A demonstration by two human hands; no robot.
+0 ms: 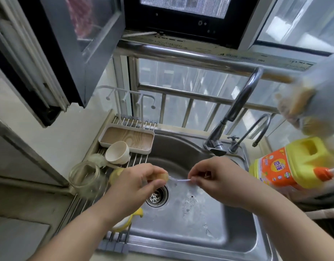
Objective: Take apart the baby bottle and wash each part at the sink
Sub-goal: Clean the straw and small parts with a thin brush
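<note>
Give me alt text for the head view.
Over a steel sink, the left hand pinches a small yellowish bottle part while the right hand holds a thin brush poked into it. A glass bottle body lies on the rack.

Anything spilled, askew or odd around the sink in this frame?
Nothing alarming. The clear glass jar lies tipped on its side on the metal drying rack left of the steel sink; a cream cup leans beside it. Both hands work a thin white brush into a small yellowish part.
</note>
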